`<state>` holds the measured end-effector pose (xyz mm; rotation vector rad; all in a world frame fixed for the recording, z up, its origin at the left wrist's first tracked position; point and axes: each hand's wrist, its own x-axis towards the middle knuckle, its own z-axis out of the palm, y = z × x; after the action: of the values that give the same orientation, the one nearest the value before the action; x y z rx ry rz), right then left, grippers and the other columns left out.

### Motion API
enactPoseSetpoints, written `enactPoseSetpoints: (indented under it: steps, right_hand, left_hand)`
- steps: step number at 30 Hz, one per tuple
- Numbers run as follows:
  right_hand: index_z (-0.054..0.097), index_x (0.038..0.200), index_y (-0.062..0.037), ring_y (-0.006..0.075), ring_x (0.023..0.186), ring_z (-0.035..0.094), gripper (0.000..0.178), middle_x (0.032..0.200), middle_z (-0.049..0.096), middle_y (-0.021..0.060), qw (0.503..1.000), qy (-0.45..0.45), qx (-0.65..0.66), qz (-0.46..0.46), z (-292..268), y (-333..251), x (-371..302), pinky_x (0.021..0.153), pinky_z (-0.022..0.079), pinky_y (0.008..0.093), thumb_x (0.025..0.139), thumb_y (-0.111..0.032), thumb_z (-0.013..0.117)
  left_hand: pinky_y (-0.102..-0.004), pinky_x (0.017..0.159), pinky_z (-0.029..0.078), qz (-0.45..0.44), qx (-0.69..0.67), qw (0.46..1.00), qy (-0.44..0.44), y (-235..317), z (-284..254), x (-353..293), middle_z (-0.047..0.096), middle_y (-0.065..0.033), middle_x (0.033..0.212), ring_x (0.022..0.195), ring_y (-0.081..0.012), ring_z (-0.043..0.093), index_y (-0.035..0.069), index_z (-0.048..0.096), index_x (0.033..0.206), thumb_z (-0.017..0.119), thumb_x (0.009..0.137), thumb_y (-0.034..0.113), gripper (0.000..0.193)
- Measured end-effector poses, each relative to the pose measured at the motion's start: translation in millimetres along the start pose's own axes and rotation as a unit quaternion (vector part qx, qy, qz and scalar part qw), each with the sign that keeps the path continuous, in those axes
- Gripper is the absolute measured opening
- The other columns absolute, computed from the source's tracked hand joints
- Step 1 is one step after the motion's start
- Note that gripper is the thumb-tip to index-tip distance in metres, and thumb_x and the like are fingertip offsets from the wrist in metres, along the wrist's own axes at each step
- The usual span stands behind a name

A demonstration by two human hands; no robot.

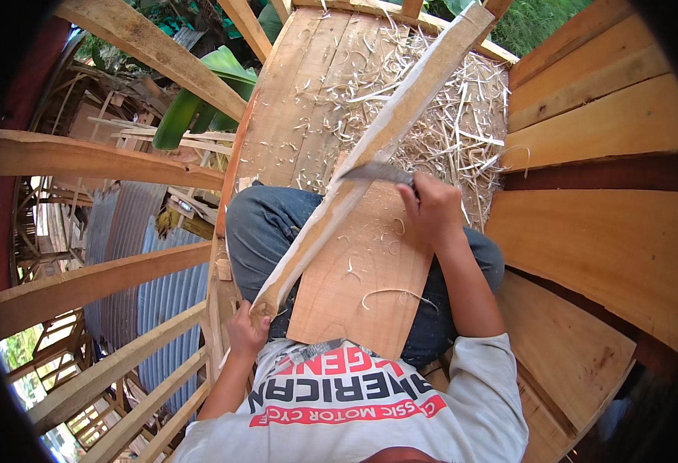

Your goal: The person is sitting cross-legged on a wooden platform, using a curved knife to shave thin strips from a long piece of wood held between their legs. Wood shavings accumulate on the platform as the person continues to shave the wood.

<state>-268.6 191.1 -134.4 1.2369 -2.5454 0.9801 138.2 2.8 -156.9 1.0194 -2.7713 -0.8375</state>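
Observation:
A long pale wooden pole (370, 147), partly shaved along its length, slants from my lap up to the far right. My left hand (248, 330) is wrapped round its near end. In my right hand (436, 202) is a knife, its handle hidden by my fingers. The dark curved knife blade (377, 172) lies across the middle of the pole, apparently touching it. Under the pole a flat wooden board (354, 289) rests on my lap, with a few curled shavings on it.
Thin wood shavings (462, 108) are heaped on the plank floor (285, 116) ahead. Wooden rails (107, 160) form an open side at left, with corrugated metal sheets (173, 278) beyond. A plank wall (594, 255) stands close at right.

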Motion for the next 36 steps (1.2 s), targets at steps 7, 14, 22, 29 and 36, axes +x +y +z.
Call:
enactPoseSetpoints:
  steps: [7,14,22,29,36]
  right_hand:
    - [0.055,0.07,-0.0057,0.033,0.051,0.058,0.041,0.058,0.055,0.0122,0.997,-0.035,0.014,-0.074,7,5,-2,0.049,0.044,0.0408,0.088,-0.039,0.067]
    - [0.058,0.074,-0.0077,0.0313,0.054,0.061,0.04,0.059,0.057,0.0114,0.999,0.016,0.022,0.037,7,15,5,0.047,0.044,0.0391,0.089,-0.044,0.065]
    - [0.054,0.07,-0.0065,0.0286,0.052,0.059,0.041,0.059,0.056,0.0106,0.999,0.01,0.008,-0.045,3,18,13,0.048,0.044,0.0378,0.088,-0.041,0.067]
    - [0.053,0.067,-0.0065,0.0284,0.049,0.057,0.049,0.056,0.054,0.0109,0.997,0.039,0.0,-0.06,3,28,14,0.044,0.042,0.0367,0.09,-0.049,0.063]
    - [0.053,0.067,-0.0073,0.0282,0.049,0.056,0.048,0.057,0.053,0.0094,0.996,0.085,-0.029,-0.029,7,28,19,0.045,0.043,0.0362,0.086,-0.05,0.066]
  left_hand:
    - [-0.0492,0.058,0.044,-0.003,-0.007,1.0,-0.003,10,-5,6,0.055,-0.0265,0.07,0.072,-0.049,0.058,-0.001,0.052,0.082,0.052,0.087,0.065,0.066]
    - [-0.0486,0.058,0.045,-0.003,-0.016,1.0,-0.007,6,-1,6,0.054,-0.0264,0.069,0.071,-0.0491,0.057,-0.001,0.052,0.083,0.053,0.086,0.065,0.066]
    - [-0.0481,0.058,0.044,0.014,-0.033,0.999,0.006,3,1,7,0.054,-0.0258,0.069,0.071,-0.049,0.057,-0.001,0.051,0.083,0.052,0.086,0.066,0.066]
    - [-0.0486,0.058,0.044,-0.006,-0.041,0.999,-0.009,3,0,7,0.054,-0.026,0.069,0.071,-0.0492,0.057,-0.001,0.051,0.082,0.052,0.087,0.066,0.067]
    - [-0.0491,0.059,0.044,0.0,-0.063,0.998,-0.019,-6,5,6,0.054,-0.0268,0.07,0.072,-0.0501,0.057,-0.002,0.051,0.083,0.051,0.087,0.067,0.068]
